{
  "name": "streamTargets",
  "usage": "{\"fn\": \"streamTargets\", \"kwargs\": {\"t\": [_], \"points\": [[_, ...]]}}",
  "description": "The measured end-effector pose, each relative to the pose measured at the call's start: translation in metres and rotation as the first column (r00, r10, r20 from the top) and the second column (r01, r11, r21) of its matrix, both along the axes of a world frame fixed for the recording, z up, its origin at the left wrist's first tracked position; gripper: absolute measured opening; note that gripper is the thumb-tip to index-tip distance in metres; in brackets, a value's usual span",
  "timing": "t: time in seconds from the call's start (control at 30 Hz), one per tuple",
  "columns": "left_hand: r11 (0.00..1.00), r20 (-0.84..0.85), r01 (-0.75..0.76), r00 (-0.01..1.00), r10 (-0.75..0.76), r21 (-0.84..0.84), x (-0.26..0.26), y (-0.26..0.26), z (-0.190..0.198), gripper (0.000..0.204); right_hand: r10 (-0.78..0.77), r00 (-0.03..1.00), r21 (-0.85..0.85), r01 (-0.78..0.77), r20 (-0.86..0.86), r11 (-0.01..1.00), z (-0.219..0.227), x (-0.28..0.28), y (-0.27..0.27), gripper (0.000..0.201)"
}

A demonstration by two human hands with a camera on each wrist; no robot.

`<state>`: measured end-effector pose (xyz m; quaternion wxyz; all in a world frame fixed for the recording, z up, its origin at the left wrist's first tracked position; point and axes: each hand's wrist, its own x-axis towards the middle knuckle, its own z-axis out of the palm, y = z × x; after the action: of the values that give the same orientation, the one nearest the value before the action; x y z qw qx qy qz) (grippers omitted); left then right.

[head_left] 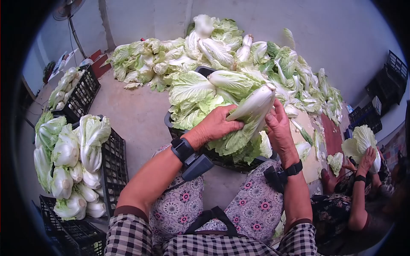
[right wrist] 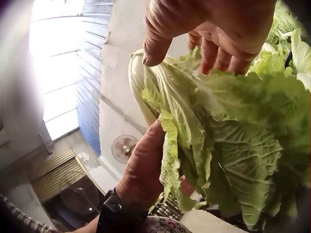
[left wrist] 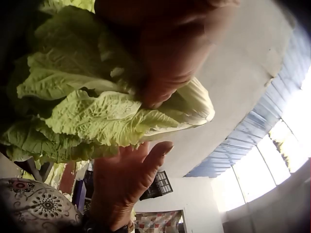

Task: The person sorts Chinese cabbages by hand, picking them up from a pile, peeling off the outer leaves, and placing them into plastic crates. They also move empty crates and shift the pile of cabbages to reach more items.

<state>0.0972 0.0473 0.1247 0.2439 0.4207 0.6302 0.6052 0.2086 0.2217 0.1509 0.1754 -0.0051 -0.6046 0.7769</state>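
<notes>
While a large heap of cabbages (head_left: 239,55) lies on the floor beyond, a black crate (head_left: 213,158) is seen before the knees. Above it, a napa cabbage (head_left: 247,115) is held stem-up. It is gripped by the left hand (head_left: 215,126), fingers curled round; the right hand (head_left: 277,128) is pressed against it, fingers nearly straight.

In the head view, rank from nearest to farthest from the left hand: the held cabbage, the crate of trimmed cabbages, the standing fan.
1. Held cabbage, in the left hand.
2. Crate of trimmed cabbages, lower left.
3. Standing fan, top left by the wall.
</notes>
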Motion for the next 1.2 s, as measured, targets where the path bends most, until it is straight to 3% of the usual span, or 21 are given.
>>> {"fn": "streamTargets", "kwargs": {"t": [0.07, 0.13, 0.17, 0.3, 0.53, 0.63, 0.77, 0.8, 0.83, 0.87, 0.9, 0.93, 0.97, 1.0, 1.03, 1.1, 1.2], "points": [[0.986, 0.052, -0.053, 0.998, 0.046, 0.156, -0.006, 0.003, -0.005, 0.037, -0.011, 0.99, 0.199, -0.017, 0.14, 0.98, -0.002, 0.005, 0.005, 0.063], [0.979, 0.309, -0.039, 0.951, -0.024, 0.198, -0.004, 0.001, 0.001, 0.037, 0.011, 0.972, 0.345, -0.093, 0.233, 0.934, -0.011, 0.007, 0.009, 0.049], [0.975, 0.43, -0.037, 0.9, -0.063, 0.22, -0.002, -0.001, 0.004, 0.038, 0.017, 0.974, 0.307, -0.088, 0.227, 0.948, -0.014, 0.006, 0.01, 0.046], [0.985, 0.601, -0.028, 0.795, -0.082, 0.171, 0.003, -0.001, 0.009, 0.042, -0.013, 0.979, 0.151, -0.018, 0.202, 0.988, -0.018, 0.002, 0.005, 0.033], [0.987, 0.612, -0.055, 0.79, -0.048, 0.149, -0.002, -0.005, 0.014, 0.042, -0.167, 0.973, 0.091, 0.154, 0.161, 0.984, -0.016, 0.002, 0.01, 0.031], [0.971, 0.585, -0.153, 0.811, 0.018, 0.183, -0.006, -0.004, 0.014, 0.042, -0.028, 0.972, 0.075, 0.011, 0.233, 0.997, -0.021, 0.003, 0.021, 0.047], [0.971, 0.442, -0.094, 0.897, -0.014, 0.22, -0.004, 0.0, 0.012, 0.054, 0.135, 0.977, 0.278, -0.177, 0.165, 0.944, -0.022, 0.0, 0.008, 0.087], [0.967, 0.294, -0.016, 0.954, -0.062, 0.255, -0.002, 0.003, 0.012, 0.07, 0.206, 0.963, 0.283, -0.249, 0.171, 0.926, -0.011, 0.001, -0.002, 0.095], [0.972, 0.256, 0.027, 0.963, -0.087, 0.231, -0.003, 0.003, 0.009, 0.078, 0.275, 0.944, 0.282, -0.318, 0.182, 0.905, -0.005, 0.004, -0.007, 0.104], [0.975, 0.219, 0.07, 0.969, -0.117, 0.209, -0.007, 0.003, 0.007, 0.086, 0.18, 0.954, 0.381, -0.263, 0.242, 0.886, -0.004, 0.004, -0.005, 0.108], [0.976, 0.185, 0.113, 0.971, -0.148, 0.187, -0.009, 0.002, 0.004, 0.094, 0.085, 0.948, 0.481, -0.232, 0.308, 0.846, -0.001, 0.004, 0.0, 0.089], [0.99, 0.303, 0.133, 0.942, -0.143, 0.054, 0.0, -0.008, 0.026, 0.105, 0.037, 0.955, 0.404, -0.159, 0.293, 0.901, -0.005, 0.004, 0.001, 0.075], [0.989, 0.302, 0.133, 0.942, -0.148, 0.07, -0.006, -0.007, 0.023, 0.104, -0.015, 0.962, 0.332, -0.079, 0.271, 0.94, -0.007, 0.002, 0.002, 0.061], [0.998, 0.285, 0.062, 0.957, -0.059, -0.003, -0.009, -0.005, 0.019, 0.102, -0.004, 0.983, 0.176, -0.029, 0.184, 0.984, -0.006, 0.002, -0.001, 0.044], [0.998, 0.253, -0.014, 0.967, 0.03, -0.067, -0.012, -0.002, 0.017, 0.101, 0.004, 0.984, 0.15, -0.031, 0.177, 0.988, -0.006, 0.002, -0.001, 0.044], [1.0, 0.217, 0.005, 0.976, -0.002, -0.013, -0.007, -0.002, 0.014, 0.094, 0.025, 0.986, 0.095, -0.041, 0.166, 0.995, -0.008, 0.002, 0.0, 0.043], [0.997, 0.178, 0.068, 0.981, -0.073, 0.032, 0.003, 0.003, 0.011, 0.084, 0.023, 0.96, 0.323, -0.116, 0.278, 0.939, 0.0, 0.004, -0.005, 0.049]]}}
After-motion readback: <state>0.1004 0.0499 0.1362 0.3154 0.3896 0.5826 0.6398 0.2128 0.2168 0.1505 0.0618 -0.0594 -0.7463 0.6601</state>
